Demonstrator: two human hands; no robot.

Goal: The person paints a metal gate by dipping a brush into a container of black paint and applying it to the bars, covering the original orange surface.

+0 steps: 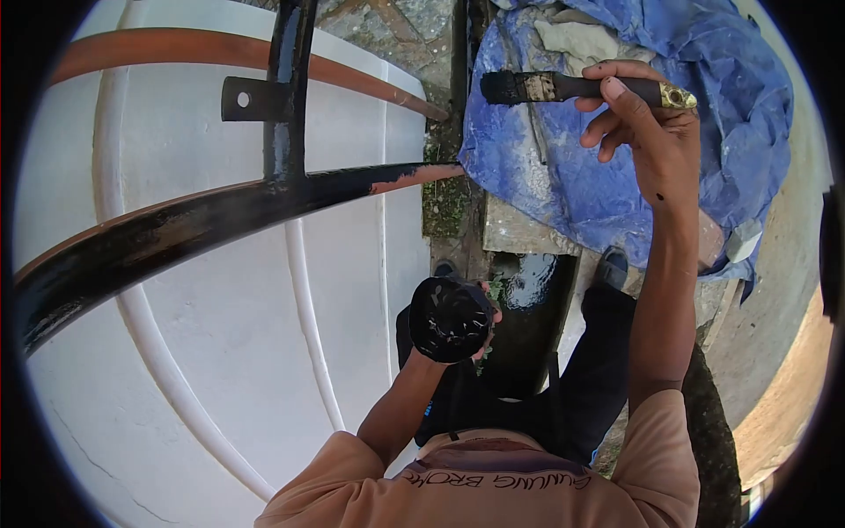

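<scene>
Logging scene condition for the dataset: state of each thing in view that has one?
left grip: closed on container
container: open, glossy black inside
right grip: closed on brush
brush: raised, bristles black
lower rail: mostly glossy black, reddish-brown patch near far end
upper rail: mostly reddish-brown
tarp: spread, crumpled
channel water: reflecting light

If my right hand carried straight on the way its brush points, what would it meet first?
Probably the reddish-brown rail, first in line with the brush in your right hand, though depth is unclear and it might pass over.
</scene>
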